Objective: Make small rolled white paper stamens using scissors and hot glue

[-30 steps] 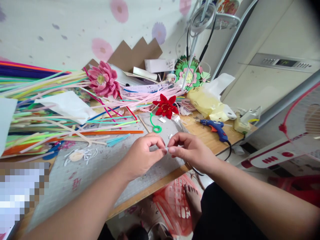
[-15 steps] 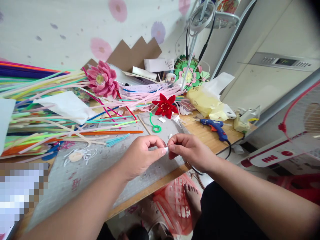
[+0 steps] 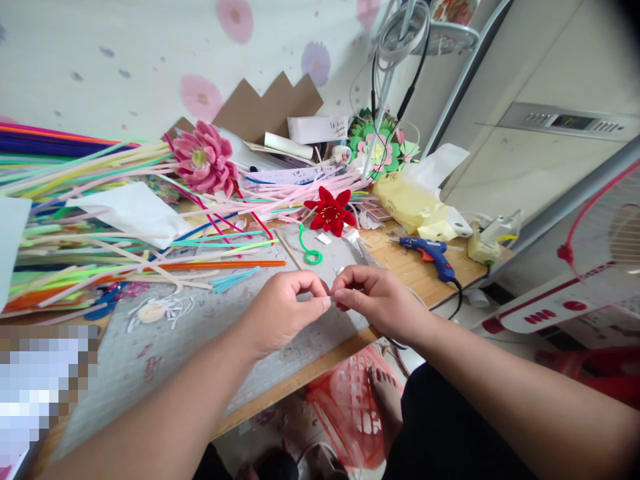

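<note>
My left hand [image 3: 295, 303] and my right hand [image 3: 373, 297] meet over the front of the grey cutting mat [image 3: 200, 360]. Thumb and forefinger of each are pinched together, tip to tip. Between them is a tiny white piece [image 3: 331, 299], almost wholly covered by the fingertips; its kind does not show. Just beyond the hands lie a green pipe cleaner [image 3: 313, 257] with a coiled end and a thin wooden stick [image 3: 290, 250]. Farther back rests a red pipe-cleaner flower [image 3: 331, 212] with pale stamens.
Many coloured pipe cleaners [image 3: 100, 233] cover the left side, with a pink flower [image 3: 205, 160] behind. On the right lie a blue glue gun [image 3: 430, 253] and a yellow bag [image 3: 410, 203]. A round cream disc with white strands [image 3: 151, 312] is at left. Below the table edge stands a red basket [image 3: 350, 407].
The fingertips have drawn slightly closer together, and less of the white piece shows between them. My right fingers have shifted a little left. Everything else stays put.
</note>
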`<state>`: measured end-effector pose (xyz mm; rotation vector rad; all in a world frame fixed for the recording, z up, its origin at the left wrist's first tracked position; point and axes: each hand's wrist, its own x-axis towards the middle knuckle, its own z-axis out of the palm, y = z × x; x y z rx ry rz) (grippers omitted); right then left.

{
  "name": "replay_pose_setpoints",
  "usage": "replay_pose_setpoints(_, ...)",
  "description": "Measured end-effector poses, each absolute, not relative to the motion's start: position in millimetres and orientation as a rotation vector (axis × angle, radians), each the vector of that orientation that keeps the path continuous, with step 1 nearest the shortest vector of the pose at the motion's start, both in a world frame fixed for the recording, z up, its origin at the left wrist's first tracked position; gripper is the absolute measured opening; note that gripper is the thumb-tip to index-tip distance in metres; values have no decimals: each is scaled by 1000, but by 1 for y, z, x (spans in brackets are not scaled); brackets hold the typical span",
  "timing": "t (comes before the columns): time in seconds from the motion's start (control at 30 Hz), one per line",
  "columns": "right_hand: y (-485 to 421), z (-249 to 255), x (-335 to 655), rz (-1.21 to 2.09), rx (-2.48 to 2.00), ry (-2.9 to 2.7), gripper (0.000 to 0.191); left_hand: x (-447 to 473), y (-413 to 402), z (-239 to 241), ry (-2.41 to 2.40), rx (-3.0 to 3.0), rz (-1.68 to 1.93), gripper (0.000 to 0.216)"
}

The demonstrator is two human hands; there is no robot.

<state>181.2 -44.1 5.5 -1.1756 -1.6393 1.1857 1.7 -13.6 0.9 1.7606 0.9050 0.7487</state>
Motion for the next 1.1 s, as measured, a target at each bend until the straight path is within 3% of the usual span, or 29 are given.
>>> replay_pose_setpoints(0.4,-42,-1,178,1534,-1029,-1188,23,1,-14,0,873,1726,763,13)
replay_pose_setpoints(1.1,-60,13,199,1492,-968,-1171,25,1,-10,2,1037,1615,878,17)
